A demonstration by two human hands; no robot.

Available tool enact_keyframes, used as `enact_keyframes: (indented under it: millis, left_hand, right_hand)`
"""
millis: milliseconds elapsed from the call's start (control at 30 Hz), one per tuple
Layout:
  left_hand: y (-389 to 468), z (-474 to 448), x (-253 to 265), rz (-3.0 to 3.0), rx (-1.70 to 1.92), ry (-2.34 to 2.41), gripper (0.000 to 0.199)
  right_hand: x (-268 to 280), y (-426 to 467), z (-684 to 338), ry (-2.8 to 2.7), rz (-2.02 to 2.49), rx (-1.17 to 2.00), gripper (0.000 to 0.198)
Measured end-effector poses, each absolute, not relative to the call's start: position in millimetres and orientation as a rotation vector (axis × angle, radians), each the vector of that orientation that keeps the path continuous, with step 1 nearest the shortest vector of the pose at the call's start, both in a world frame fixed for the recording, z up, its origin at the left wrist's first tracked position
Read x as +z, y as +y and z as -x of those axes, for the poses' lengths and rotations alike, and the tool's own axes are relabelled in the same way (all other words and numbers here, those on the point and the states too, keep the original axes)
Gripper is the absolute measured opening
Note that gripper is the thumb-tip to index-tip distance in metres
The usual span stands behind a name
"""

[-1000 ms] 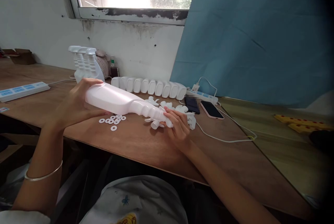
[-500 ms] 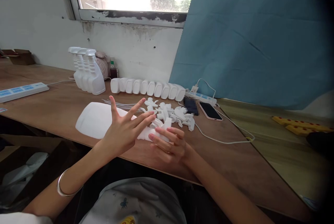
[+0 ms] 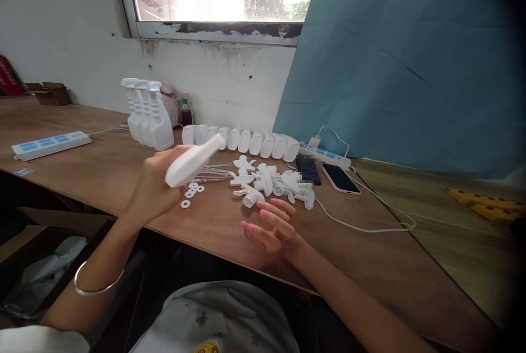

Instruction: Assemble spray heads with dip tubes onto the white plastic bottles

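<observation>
Plainly, in the head view, our left hand (image 3: 158, 180) is closed around a white, tapering plastic piece (image 3: 193, 162), held up over the near side of the brown wooden table (image 3: 222, 225); how much more of it the hand hides, we cannot tell. Our right hand (image 3: 273, 227) is empty, its fingers loosely curled and apart, just beside the jumbled white plastic trigger parts (image 3: 263, 177). To handle the piece well, we judge, we should keep a firm wrap on the smooth plastic without squeezing, and lift it clear of the thin whitish tubes (image 3: 213, 171) and the flat white rings (image 3: 186, 204), which a low swing could scatter. Half a second ago, our left hand was spread wide over a white bottle on the table, our right fingers at its narrow end; now that spot is bare, the rings show, and our right hand has come away.
</observation>
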State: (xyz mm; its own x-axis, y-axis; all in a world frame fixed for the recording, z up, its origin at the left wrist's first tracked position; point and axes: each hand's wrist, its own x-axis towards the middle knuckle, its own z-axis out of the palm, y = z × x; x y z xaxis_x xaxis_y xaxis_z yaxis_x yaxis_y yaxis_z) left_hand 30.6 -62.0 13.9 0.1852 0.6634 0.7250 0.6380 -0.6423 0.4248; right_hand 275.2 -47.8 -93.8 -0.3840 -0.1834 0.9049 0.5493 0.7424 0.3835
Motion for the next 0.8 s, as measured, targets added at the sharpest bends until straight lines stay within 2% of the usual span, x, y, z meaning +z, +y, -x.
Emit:
enact_keyframes:
  millis: [100, 233, 633, 800]
  left_hand:
    - [-66.9, -43.3, 10.2, -2.412, 1.305, 1.287, 0.035]
    - [-70.0, -53.2, 9.6, -2.341, 1.330, 1.316, 0.027]
    - [-68.2, -48.9, 9.3, -2.271, 1.441, 1.448, 0.042]
    - [-63.0, -40.8, 5.4, -2.246, 1.517, 1.306, 0.055]
  right_hand:
    - [-88.5, -48.8, -273.4, -1.775, 0.341, -0.862, 0.025]
    - [-85.0, -50.4, -272.9, -1.777, 0.388, -0.911, 0.025]
    - [-84.0, -50.9, -272.2, -1.846, 0.409, -0.874, 0.030]
    - [-82.6, -51.4, -270.3, -1.848, 0.421, -0.887, 0.028]
